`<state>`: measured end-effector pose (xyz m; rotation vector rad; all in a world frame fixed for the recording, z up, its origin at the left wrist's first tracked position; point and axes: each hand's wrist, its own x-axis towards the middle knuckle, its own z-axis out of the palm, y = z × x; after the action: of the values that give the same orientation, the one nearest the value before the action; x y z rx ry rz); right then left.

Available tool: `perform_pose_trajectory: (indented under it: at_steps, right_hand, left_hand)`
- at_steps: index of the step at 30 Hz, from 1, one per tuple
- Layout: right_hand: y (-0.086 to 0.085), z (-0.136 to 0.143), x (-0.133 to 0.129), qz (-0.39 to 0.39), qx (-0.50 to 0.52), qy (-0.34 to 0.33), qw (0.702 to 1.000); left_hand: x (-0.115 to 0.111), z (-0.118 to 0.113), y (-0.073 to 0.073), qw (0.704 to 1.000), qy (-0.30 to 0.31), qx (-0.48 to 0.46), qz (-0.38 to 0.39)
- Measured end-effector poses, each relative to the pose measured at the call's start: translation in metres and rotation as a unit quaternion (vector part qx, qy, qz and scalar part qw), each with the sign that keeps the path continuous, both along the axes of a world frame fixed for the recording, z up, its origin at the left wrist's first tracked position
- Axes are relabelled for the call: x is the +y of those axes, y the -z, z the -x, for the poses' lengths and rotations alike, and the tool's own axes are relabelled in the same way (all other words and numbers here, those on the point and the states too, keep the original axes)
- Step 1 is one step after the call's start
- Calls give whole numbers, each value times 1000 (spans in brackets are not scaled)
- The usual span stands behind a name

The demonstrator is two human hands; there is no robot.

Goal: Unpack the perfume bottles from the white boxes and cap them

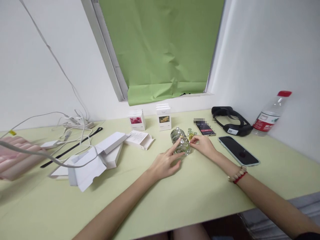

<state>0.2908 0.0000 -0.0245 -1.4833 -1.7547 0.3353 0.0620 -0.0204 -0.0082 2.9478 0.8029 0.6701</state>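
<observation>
Round clear glass bottles (pixel 183 146) stand in a row near the middle of the table. My left hand (pixel 165 163) has its fingers spread, with the fingertips touching the front bottle. At the right side of the bottles is my right hand (pixel 202 144), its thumb and index finger pinched together beside some small yellowish vials (pixel 190 135); whatever may be between those fingertips is too small to make out. Behind the bottles are white boxes with a yellow flower picture (pixel 164 122) and a white box with a pink flower picture (pixel 137 120).
Opened white cartons (pixel 88 170) and an open small box (pixel 140 139) lie to the left, near tangled cables (pixel 75 133). Two phones (pixel 238 150), a black headset (pixel 233 128) and a red-capped bottle (pixel 268 116) are at the right. A pink object (pixel 18 156) sits far left.
</observation>
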Motion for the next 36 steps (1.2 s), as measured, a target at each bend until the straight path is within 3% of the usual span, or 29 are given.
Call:
perform_pose_trajectory:
  at_steps: [7,14,19,22,26,30,33,36]
  right_hand:
    - [1,-5,1,-2,17,-24,1000]
    - [-1,-6,-2,2,-57,19,998]
    - [-12,-1,-12,-55,17,64,996]
    - [-17,-1,-16,-74,-3,25,997]
    - [-17,0,-18,-29,-75,-34,996]
    - [-12,1,-16,-7,-69,-54,996]
    - [-9,6,-16,-6,-71,-64,995]
    - [-7,16,-15,-10,-60,-72,996]
  left_hand:
    - [-1,-1,2,1000,5,19,-16]
    - [-3,-1,-1,998,-30,42,-45]
    - [-4,0,-2,997,-45,31,-48]
    - [-5,0,-2,998,-44,35,-38]
    - [-7,-1,-3,997,-63,38,-11]
    - [-7,-1,0,997,-72,36,20]
    - [-2,0,6,993,-93,-29,63]
    - [9,-1,15,973,-160,-110,127]
